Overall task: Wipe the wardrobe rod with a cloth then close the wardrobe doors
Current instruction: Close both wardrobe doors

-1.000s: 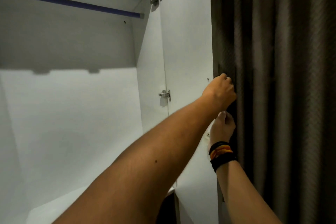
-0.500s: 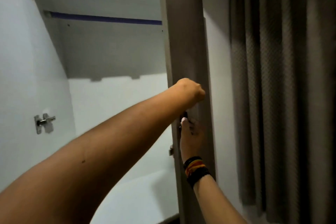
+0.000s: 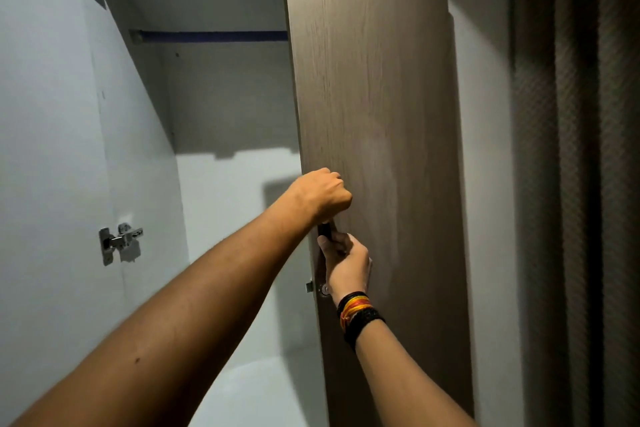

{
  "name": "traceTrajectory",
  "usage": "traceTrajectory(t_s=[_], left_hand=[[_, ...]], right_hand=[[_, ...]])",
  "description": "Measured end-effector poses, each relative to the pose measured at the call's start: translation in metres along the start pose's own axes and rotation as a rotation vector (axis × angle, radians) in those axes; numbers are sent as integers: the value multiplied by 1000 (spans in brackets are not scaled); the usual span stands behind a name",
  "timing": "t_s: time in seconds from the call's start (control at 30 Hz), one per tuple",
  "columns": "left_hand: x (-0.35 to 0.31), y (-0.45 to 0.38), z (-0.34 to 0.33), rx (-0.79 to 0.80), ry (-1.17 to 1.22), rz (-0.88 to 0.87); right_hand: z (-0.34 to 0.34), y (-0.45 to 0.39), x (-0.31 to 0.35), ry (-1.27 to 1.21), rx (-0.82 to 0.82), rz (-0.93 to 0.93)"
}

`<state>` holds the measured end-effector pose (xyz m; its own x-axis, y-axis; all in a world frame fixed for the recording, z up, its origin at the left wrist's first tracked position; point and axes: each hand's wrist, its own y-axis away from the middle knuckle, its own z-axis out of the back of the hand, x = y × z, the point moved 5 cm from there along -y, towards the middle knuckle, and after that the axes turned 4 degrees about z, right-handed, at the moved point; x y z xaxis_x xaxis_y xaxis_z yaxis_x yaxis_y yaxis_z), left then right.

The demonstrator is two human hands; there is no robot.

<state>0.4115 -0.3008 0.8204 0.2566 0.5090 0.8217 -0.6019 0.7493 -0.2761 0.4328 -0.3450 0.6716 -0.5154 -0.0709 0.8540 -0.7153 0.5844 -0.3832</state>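
The brown wood-grain right wardrobe door (image 3: 374,114) stands partly swung across the opening. A dark vertical door handle (image 3: 325,230) near its left edge shows only between my hands. My left hand (image 3: 322,196) is fisted around the handle's upper part. My right hand (image 3: 346,262), with coloured bands at the wrist, grips the lower part. The blue wardrobe rod (image 3: 214,36) runs across the top of the white interior, its right end hidden behind the door. No cloth is visible.
The left wardrobe door's white inner face (image 3: 52,149) stands open at the left with a metal hinge (image 3: 119,243) on it. A white wall strip (image 3: 485,184) and dark curtains (image 3: 581,184) are to the right of the door.
The right door has swung from fully open toward the opening, now showing its brown outer face. Both hands stayed on the handle and moved left with it.
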Motion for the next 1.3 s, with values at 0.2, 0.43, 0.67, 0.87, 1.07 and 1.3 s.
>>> traceTrajectory(t_s=[0.2, 0.43, 0.67, 0.87, 1.07, 1.3], left_hand=[[10, -8, -30, -6, -55, 9], [18, -19, -45, 6, -8, 46], [24, -20, -48, 16, -17, 26], [4, 8, -52, -150, 72, 172], [-28, 85, -81, -347, 507, 773], [-24, 160, -73, -482, 594, 1094]], right_hand=[[-23, -21, -13, 215, 87, 112], [-33, -34, -26, 260, 104, 228], [-38, -39, -32, 324, 83, 285], [-26, -34, 8, 549, 198, 353], [-6, -11, 40, 1096, 249, 927], [-24, 18, 85, 1141, 370, 1276]])
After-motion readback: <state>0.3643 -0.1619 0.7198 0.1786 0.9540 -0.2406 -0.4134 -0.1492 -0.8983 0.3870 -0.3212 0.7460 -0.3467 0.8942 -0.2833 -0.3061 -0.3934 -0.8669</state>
